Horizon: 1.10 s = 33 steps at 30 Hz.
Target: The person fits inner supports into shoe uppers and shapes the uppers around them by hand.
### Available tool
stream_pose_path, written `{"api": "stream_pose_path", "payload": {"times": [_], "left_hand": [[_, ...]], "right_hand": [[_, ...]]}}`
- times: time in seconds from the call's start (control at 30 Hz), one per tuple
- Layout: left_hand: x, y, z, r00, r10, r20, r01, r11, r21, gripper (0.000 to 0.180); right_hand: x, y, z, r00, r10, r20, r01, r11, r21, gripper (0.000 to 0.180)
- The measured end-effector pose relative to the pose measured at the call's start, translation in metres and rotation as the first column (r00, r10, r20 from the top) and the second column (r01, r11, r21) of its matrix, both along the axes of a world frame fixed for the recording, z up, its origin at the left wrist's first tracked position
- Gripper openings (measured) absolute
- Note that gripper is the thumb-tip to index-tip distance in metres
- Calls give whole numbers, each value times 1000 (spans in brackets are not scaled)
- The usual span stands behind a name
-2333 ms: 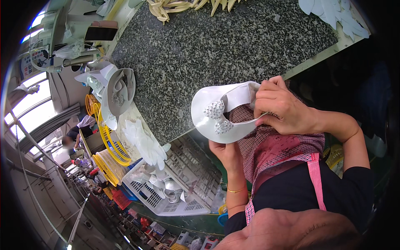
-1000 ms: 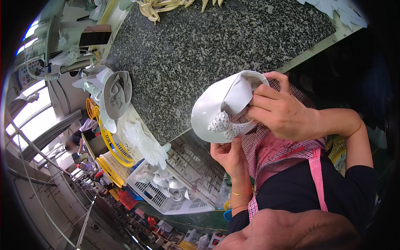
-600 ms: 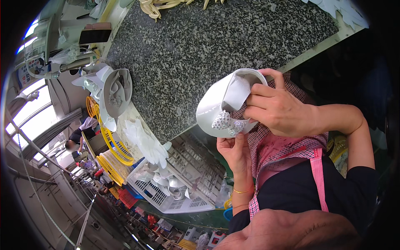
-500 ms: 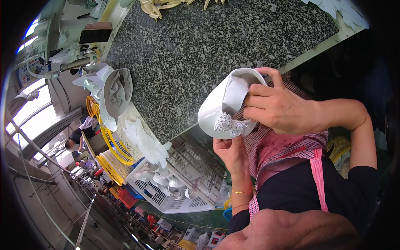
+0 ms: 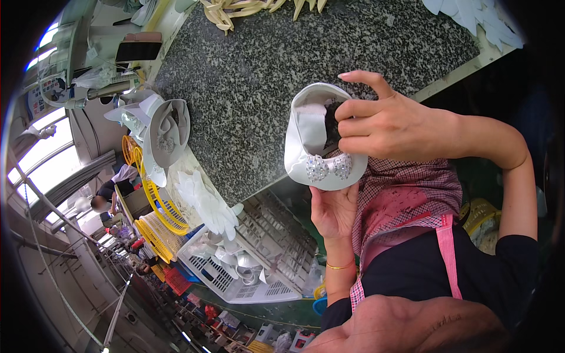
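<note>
A glossy white shoe upper, bent into a loop with its opening facing up, is held over the front edge of the stone slab. A bow of clear rhinestones sits on its front. Below the bow, my left hand pinches the upper's lower edge between thumb and fingers. My right hand is at the upper's right side, three fingers curled over the edge and into the opening. Its index finger is raised and stretched away to the left. The right thumb is hidden.
The speckled stone slab carries beige strips at its far edge. White flat pieces lie far right. More white uppers and white cut pieces are at left, near a white crate, yellow baskets and a phone.
The upper has turned so that its bow faces me more squarely, and it has risen slightly. My right index finger has lifted off its edge. My left hand has shifted beneath the bow.
</note>
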<state>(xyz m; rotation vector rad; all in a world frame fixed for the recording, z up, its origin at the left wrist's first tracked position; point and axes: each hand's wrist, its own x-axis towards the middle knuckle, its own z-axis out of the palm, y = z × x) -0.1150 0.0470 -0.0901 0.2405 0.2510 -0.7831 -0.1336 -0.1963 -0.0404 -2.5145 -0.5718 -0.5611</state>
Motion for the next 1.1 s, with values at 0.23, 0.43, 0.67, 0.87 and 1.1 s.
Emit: {"api": "stream_pose_path", "payload": {"times": [0.23, 0.43, 0.67, 0.87, 1.1], "left_hand": [[-4, 6, -21, 989, -98, -109, 104, 993, 56, 54], [-20, -6, -1, 965, -246, 90, 149, 799, 583, 47], [-16, -4, -34, 441, -672, 596, -637, 234, 735, 29], [-23, 1, -48, 685, -501, 529, -444, 288, 849, 34], [-32, 5, 20, 956, -201, 215, 107, 917, 383, 66]], "right_hand": [[-16, 9, -15, 978, -170, 122, 155, 980, 121, 16], [-48, 41, -26, 990, -66, 128, 39, 977, 210, 15], [-51, 29, -28, 875, -147, 461, 61, 979, 197, 15], [-47, 23, -27, 826, -193, 530, 75, 969, 237, 20], [-50, 28, -28, 824, -3, 567, -41, 997, 64, 8]]}}
